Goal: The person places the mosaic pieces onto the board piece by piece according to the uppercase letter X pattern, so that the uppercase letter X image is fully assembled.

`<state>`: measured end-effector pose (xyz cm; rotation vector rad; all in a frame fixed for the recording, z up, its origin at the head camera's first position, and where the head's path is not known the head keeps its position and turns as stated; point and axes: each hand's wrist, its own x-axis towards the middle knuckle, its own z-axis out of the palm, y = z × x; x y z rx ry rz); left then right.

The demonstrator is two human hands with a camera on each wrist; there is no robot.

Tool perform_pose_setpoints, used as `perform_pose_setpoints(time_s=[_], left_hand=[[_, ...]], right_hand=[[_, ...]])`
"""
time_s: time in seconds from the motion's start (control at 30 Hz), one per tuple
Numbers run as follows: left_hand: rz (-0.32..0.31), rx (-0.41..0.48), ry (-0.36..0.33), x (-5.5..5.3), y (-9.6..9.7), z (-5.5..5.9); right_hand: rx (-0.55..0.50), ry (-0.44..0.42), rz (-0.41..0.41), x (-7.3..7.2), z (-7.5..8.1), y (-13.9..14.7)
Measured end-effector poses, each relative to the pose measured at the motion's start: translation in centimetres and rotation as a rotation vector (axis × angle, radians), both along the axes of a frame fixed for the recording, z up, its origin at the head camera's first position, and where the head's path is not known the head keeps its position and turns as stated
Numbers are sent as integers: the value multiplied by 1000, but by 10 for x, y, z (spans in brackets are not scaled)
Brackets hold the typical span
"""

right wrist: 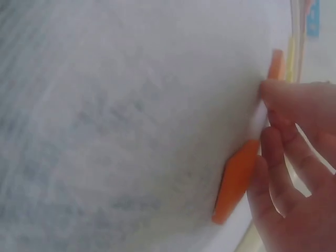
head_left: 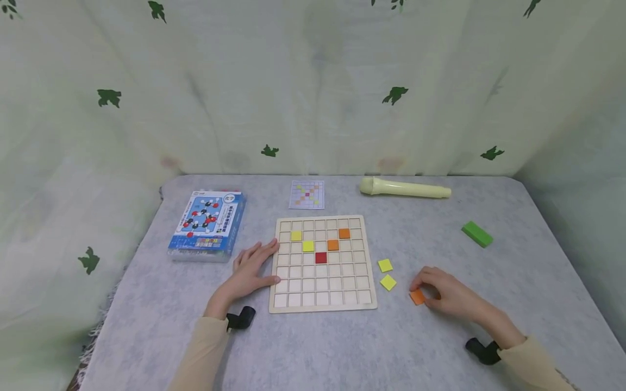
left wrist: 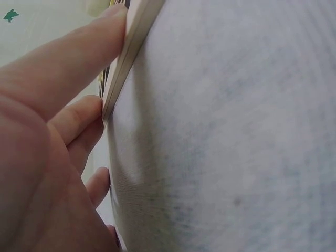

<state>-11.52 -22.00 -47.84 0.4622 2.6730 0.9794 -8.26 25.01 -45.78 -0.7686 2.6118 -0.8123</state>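
Observation:
My left hand (head_left: 251,270) rests along the left edge of a wooden grid board (head_left: 321,310), its thumb and fingertips touching the rim with fingers fairly straight. The board holds two yellow tiles, a red tile (head_left: 320,258) and two orange ones in a V shape. Right of the board, the thumb and index finger of my right hand (head_left: 452,295) pinch at an orange square tile (head_left: 417,297) on the cloth. The right wrist view shows another orange tile (right wrist: 236,181) beside the other fingers, hidden from the head view. Two loose yellow tiles (head_left: 388,282) lie between board and right hand.
Behind the board lies a small pattern card (head_left: 306,195). A blue-and-white boxed set (head_left: 206,225) stands at the left, a pale yellow microphone-shaped object (head_left: 405,188) at the back, and a green block (head_left: 477,234) at the right. Grey cloth (head_left: 313,353) covers the table.

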Motion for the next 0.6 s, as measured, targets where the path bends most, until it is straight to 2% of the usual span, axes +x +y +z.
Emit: perform_pose_setpoints(time_s=[0.2,0.33,0.47,0.6], left_hand=[[1,11,-2,1,0,1],[2,10,-1,1,0,1],[2,14,-5,1,1,3],[1,25,-3,1,1,3]], right_hand=[[48,35,-53,-3,-2,-9],[-13,53,-41,-9,-1,-25],[-82,41,11,-18,5,-56],[-100,26,64,-30,12,-99]])
